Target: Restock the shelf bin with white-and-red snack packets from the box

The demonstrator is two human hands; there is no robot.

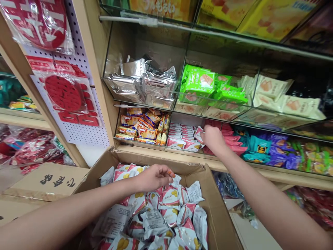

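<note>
My right hand [213, 139] reaches into a low shelf compartment, its fingers closed on a pink-and-white snack packet [199, 134]. Beside that packet, stacked rows of the same kind [179, 133] fill the compartment. Below, my left hand [156, 177] is over an open cardboard box [217, 211], fingers curled with the tips pinching a small white-and-pink snack packet [176, 181]. Many matching packets [169, 197] lie loosely jumbled in the box, some with the printed back up. My left forearm covers part of them.
Orange biscuit packets [147, 126] sit left of the compartment; teal packets [258, 146] and purple packets [281, 149] lie to the right. Above are silver packets [135, 81], green packets [200, 83] and a clear shelf edge. A closed carton [49, 180] stands at left.
</note>
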